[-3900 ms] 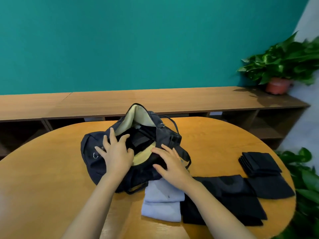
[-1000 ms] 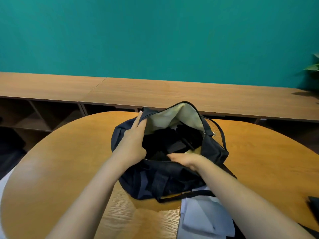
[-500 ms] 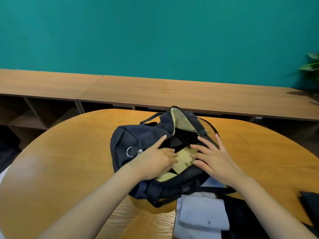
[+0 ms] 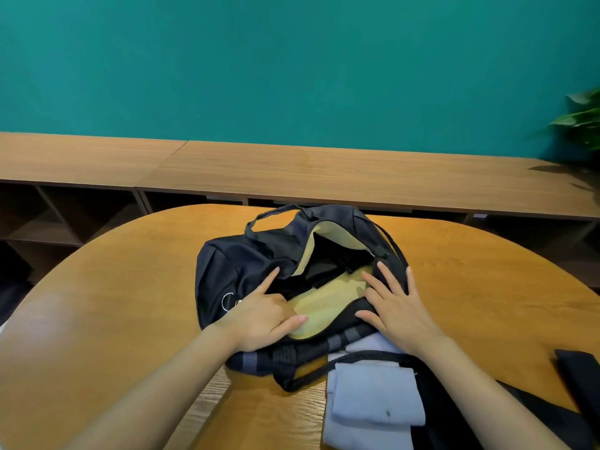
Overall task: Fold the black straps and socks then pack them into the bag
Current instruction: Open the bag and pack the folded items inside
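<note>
A dark navy bag (image 4: pixel 227 271) with a pale yellow lining lies open in the middle of the round wooden table (image 4: pixel 113 303). Black folded items (image 4: pixel 328 267) lie inside its mouth. My left hand (image 4: pixel 263 315) rests on the bag's near left rim, index finger stretched out, other fingers pressing the lining. My right hand (image 4: pixel 394 308) lies flat with spread fingers on the bag's right rim. Folded light grey socks (image 4: pixel 373 407) sit just in front of the bag. Black cloth pieces (image 4: pixel 581 381) lie at the right edge.
A long low wooden shelf unit (image 4: pixel 324 170) runs behind the table against a teal wall. A green plant (image 4: pixel 581 121) shows at the far right. The bag's strap (image 4: pixel 324 371) loops over the grey socks.
Both hands have come out of the bag's mouth and now rest on its rims. The mouth has widened compared with half a second ago. The view shifted slightly.
</note>
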A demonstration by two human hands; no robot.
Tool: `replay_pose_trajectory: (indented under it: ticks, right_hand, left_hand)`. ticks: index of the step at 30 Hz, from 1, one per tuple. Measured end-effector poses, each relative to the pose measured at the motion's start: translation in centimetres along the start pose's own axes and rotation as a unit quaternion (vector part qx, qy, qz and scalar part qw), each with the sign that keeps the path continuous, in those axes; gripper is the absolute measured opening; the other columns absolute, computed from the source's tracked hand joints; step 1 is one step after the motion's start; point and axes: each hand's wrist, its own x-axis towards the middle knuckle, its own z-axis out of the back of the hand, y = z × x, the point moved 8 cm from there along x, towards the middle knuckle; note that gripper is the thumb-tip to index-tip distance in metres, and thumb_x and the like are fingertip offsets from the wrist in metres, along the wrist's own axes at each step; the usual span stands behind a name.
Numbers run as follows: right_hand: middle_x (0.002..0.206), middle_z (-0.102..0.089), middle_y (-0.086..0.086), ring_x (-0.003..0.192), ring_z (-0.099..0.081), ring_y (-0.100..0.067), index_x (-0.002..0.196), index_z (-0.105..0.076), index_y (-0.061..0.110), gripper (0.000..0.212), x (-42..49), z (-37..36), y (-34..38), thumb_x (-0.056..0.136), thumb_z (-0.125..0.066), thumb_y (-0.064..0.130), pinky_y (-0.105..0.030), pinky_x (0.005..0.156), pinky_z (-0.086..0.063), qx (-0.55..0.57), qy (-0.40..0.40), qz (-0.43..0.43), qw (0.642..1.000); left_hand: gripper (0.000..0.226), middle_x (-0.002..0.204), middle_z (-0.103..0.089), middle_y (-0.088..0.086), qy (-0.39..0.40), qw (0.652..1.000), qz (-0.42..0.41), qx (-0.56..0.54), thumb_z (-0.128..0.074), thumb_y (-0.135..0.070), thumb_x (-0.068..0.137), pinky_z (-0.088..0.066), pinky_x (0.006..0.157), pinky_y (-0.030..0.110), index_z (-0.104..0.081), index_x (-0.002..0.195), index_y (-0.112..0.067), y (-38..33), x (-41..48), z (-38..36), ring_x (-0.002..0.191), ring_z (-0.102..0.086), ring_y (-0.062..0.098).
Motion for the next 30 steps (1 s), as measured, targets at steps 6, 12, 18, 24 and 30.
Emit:
replay_pose_trajectory:
  ticks: [6, 12, 18, 24, 30]
  right_hand:
    - [0.155, -0.037, 0.003, 0.149, -0.012, -0.029, 0.130, -0.058, 0.023, 0.097, 1.7, -0.2, 0.9, 0.087, 0.014, 0.072, -0.063, 0.113, -0.009, 0.016, 0.063, -0.015, 0.998]
    - [0.162, 0.001, 0.019, 0.148, 0.018, -0.011, 0.155, -0.014, 0.035, 0.070, -2.6, 5.3, 4.5, 0.094, -0.015, 0.068, -0.047, 0.121, 0.007, 0.138, 0.008, 0.055, 0.989]
    - [0.158, -0.011, 0.025, 0.148, 0.001, -0.002, 0.149, -0.030, 0.040, 0.063, -10.6, 4.3, 9.0, 0.094, -0.035, 0.071, -0.031, 0.119, 0.001, 0.197, 0.046, 0.130, 0.971]
    - [0.161, -0.014, 0.018, 0.149, -0.010, -0.011, 0.152, -0.023, 0.038, 0.067, -12.8, 1.0, 11.0, 0.095, -0.028, 0.072, -0.035, 0.117, -0.004, 0.174, 0.101, 0.072, 0.977]
    - [0.163, 0.001, 0.004, 0.150, -0.007, -0.023, 0.156, -0.002, 0.025, 0.085, -12.5, 1.9, 13.2, 0.091, -0.036, 0.069, -0.036, 0.119, -0.003, 0.174, 0.072, -0.038, 0.981]
  left_hand:
    - [0.062, 0.091, -0.069, -0.014, -0.019, 1.000, 0.018, 0.014, -0.008, -0.051, 0.103, 0.015, 0.119, 0.036, -0.059, 0.077, -0.028, 1.6, -0.4, 0.0, 0.105, -0.055, -0.003]
    - [0.070, 0.098, -0.070, -0.011, -0.008, 0.998, 0.060, 0.007, -0.003, -0.053, 0.101, 0.019, 0.118, 0.033, -0.066, 0.085, -0.026, 3.6, -2.4, 0.6, 0.114, -0.053, -0.003]
    - [0.077, 0.144, -0.050, -0.009, -0.032, 0.986, 0.162, -0.013, 0.006, -0.059, 0.095, 0.029, 0.112, 0.040, -0.052, 0.139, -0.032, 2.3, -4.3, 0.9, 0.142, -0.029, 0.009]
    - [0.072, 0.154, -0.036, -0.009, -0.077, 0.979, 0.190, -0.025, 0.000, -0.065, 0.094, 0.020, 0.115, 0.052, -0.027, 0.152, -0.032, -0.1, -6.9, 0.1, 0.148, -0.018, 0.015]
    - [0.086, 0.163, 0.001, -0.009, -0.052, 0.984, 0.172, -0.002, -0.023, -0.083, 0.083, 0.019, 0.114, 0.055, 0.002, 0.153, -0.040, -2.8, -7.4, -1.2, 0.149, 0.004, 0.028]
